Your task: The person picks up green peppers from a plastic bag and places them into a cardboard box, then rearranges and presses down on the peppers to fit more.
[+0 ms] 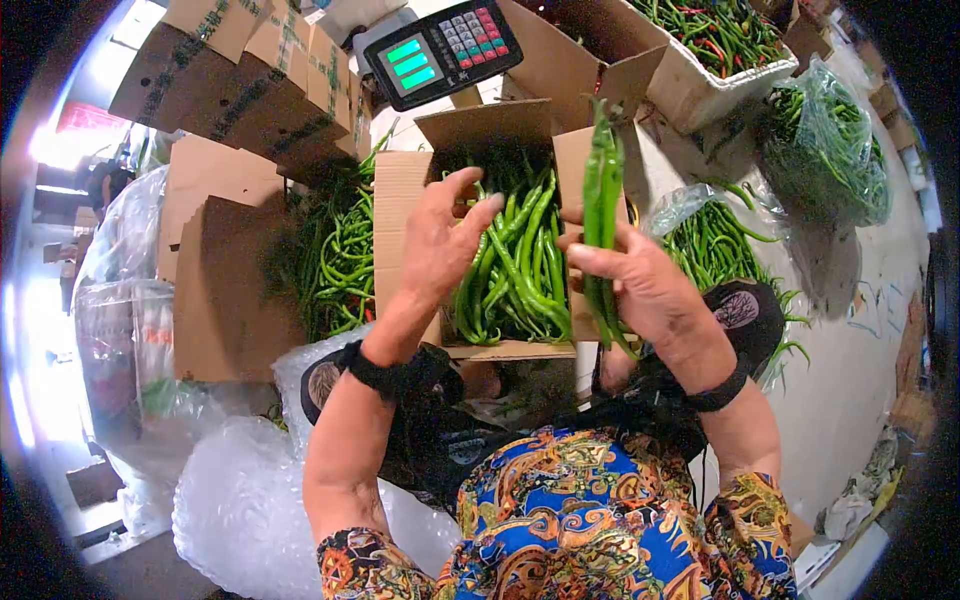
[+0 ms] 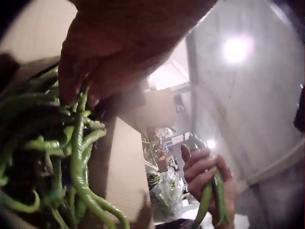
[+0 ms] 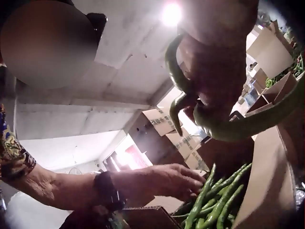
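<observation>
A cardboard box point(image 1: 403, 225) in front of the person holds many long green chili peppers point(image 1: 520, 270). Over its left side reaches my left hand point(image 1: 445, 235), thumb and forefinger apart, with the fingertips right at the peppers. In the left wrist view one pepper point(image 2: 77, 152) runs up to those fingertips, which are in shadow. My right hand point(image 1: 655, 285) grips a few green chili peppers point(image 1: 603, 185) lengthwise above the box's right flap, tips pointing up and down. The right wrist view shows them curving out past the darkened right hand point(image 3: 217, 71).
A scale display point(image 1: 440, 50) stands behind the box. Loose peppers point(image 1: 345, 250) lie to the left, near stacked cartons point(image 1: 250, 80). On the right are bagged peppers point(image 1: 710, 240), another bag point(image 1: 830, 140) and a white foam box point(image 1: 710, 100) of peppers. Bubble wrap point(image 1: 240, 500) lies front left.
</observation>
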Demonstrator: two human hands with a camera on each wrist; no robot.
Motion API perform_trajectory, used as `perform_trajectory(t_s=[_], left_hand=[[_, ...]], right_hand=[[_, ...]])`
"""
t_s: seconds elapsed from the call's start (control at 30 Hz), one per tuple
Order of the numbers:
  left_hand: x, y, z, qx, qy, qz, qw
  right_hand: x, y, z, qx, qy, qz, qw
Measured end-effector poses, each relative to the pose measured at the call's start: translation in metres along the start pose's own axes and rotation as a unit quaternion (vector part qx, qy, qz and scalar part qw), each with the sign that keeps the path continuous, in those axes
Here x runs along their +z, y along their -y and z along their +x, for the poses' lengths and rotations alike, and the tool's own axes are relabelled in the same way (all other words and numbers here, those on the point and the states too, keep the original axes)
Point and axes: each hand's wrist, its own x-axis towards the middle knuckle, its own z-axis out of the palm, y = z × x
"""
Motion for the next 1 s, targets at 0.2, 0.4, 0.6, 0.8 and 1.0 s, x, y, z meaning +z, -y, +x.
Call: perform_trajectory(t_s=[0.2,0.4,0.6,0.8,1.0], left_hand=[[0.006,-0.07,-0.007,-0.124,0.218,-0.083,0.964],[-0.004,-0.028,-0.002,-0.206,0.261,-0.199,0.922],[0.003,-0.015,-0.003,-0.26,0.215,-0.265,0.903],[-0.009,-0.018,0.01,-0.184,0.226,-0.153,0.944],[-0.053,-0.007,0.01,-0.244,0.15,-0.119,0.951]], right_hand=[[0.013,-0.024,0.021,0.006,0.086,-0.134,0.987],[-0.005,-0.019,0.033,0.16,0.166,-0.056,0.971],[-0.012,-0.034,0.057,0.138,0.15,-0.118,0.972],[0.002,-0.036,0.072,0.119,0.098,-0.046,0.987],[-0.011,-0.005,0.075,0.041,-0.033,0.036,0.998]])
